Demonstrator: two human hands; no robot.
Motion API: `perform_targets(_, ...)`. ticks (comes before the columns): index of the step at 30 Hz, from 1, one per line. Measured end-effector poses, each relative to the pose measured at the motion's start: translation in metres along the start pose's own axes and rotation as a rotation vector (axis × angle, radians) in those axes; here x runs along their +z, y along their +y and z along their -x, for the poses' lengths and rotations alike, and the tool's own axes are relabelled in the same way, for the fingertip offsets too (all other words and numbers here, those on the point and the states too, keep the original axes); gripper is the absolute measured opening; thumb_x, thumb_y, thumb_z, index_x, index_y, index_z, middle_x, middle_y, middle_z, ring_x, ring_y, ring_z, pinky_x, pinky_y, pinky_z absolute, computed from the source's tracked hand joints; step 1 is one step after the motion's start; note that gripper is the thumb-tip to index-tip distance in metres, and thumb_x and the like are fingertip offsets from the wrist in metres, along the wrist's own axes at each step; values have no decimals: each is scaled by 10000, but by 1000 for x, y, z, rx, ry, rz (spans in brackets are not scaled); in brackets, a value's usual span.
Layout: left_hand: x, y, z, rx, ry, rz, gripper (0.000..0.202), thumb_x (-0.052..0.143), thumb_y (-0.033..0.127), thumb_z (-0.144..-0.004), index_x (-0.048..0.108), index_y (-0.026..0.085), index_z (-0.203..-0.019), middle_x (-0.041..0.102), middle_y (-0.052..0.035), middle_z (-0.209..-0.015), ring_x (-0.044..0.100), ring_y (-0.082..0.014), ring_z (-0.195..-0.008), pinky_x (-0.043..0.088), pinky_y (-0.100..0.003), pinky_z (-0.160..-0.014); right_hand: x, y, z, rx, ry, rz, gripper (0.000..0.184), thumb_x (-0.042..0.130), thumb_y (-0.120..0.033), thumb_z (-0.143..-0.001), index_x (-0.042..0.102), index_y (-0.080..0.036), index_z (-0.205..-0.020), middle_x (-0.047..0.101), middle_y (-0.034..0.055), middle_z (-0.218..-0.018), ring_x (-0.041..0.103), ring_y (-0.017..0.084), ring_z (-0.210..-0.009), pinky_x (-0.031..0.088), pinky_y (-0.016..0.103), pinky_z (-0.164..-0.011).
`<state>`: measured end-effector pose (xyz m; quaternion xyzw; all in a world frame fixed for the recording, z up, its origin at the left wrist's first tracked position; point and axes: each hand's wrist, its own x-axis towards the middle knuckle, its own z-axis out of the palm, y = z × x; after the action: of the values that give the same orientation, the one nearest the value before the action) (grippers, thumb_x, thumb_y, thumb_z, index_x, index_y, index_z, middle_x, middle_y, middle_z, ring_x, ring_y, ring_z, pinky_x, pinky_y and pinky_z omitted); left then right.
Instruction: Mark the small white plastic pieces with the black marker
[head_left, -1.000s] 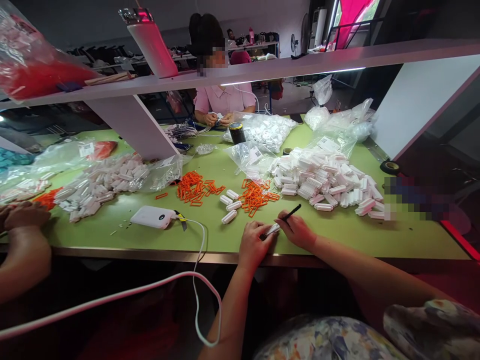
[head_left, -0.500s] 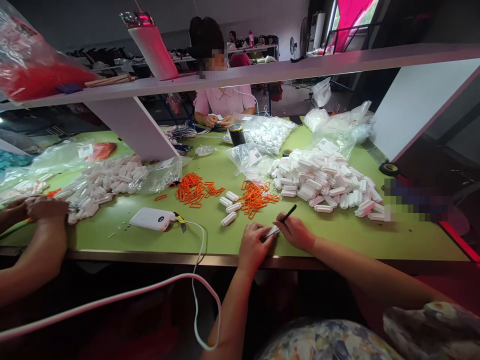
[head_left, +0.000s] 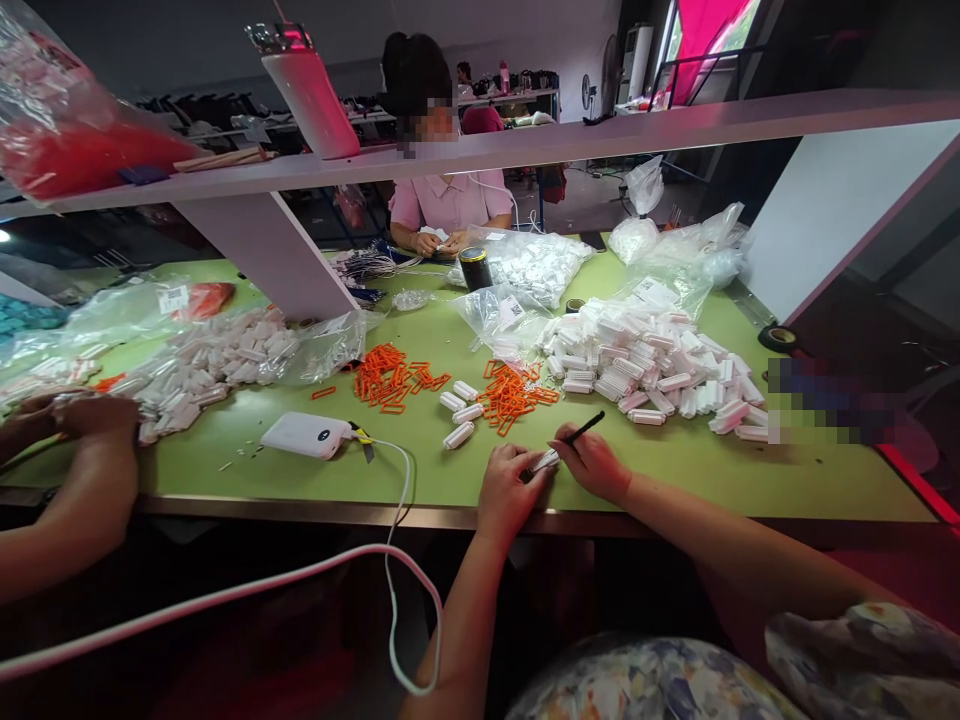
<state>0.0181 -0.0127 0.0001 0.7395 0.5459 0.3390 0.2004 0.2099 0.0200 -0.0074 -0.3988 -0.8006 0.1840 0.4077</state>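
My left hand (head_left: 508, 487) is closed around a white plastic connector housing (head_left: 546, 461) just above the table's front edge. Pinched in my right hand (head_left: 592, 464) is a thin black pen-like tool (head_left: 587, 428), its upper end slanting up to the right. The tool's lower end is hidden by my fingers, close to the housing. Several loose white housings (head_left: 459, 434) lie just beyond my left hand. Beside them is a heap of orange rectangular frames (head_left: 514, 397). A big pile of white housings (head_left: 637, 360) spreads beyond my right hand.
A white power bank (head_left: 304, 436) with a white cable (head_left: 409, 470) lies left of my hands. A second orange heap (head_left: 386, 378) is behind it. At far left, a co-worker's hands (head_left: 94, 412) handle parts. A shelf (head_left: 465, 150) crosses above the table; another person sits beyond.
The black tool's upper end has tilted slightly lower and to the right. Both hands stay in nearly the same place, still on the housing and tool.
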Motion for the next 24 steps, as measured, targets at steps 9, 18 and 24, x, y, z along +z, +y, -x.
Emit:
perform_targets(9, -1, 0, 0, 5, -3, -3, 160, 782, 265, -890, 811, 273, -1048, 693, -42, -926, 620, -239, -975, 525, -393, -907, 3, 1, 0, -13, -23, 44, 268, 436, -368, -1095, 558, -233, -899, 658, 40, -746, 635, 203, -678, 475, 297, -671)
perform_targets(18, 0, 0, 0, -4, -11, -2, 148, 791, 223, -879, 812, 233, -1025, 695, -46, -931, 612, -238, -974, 515, -381, -901, 8, 3, 0, -25, -81, 79, 319, 415, -398, -1108, 588, -207, -919, 684, 59, -769, 639, 196, -695, 475, 289, -674)
perform_targets(24, -1, 1, 0, -8, 2, 21, 167, 804, 232, -873, 817, 248, -1039, 696, -38, -915, 613, -233, -966, 511, -374, -901, 3, 0, -1, -19, -19, 38, 274, 449, -366, -1094, 583, -221, -904, 676, 46, -760, 633, 197, -677, 476, 292, -670)
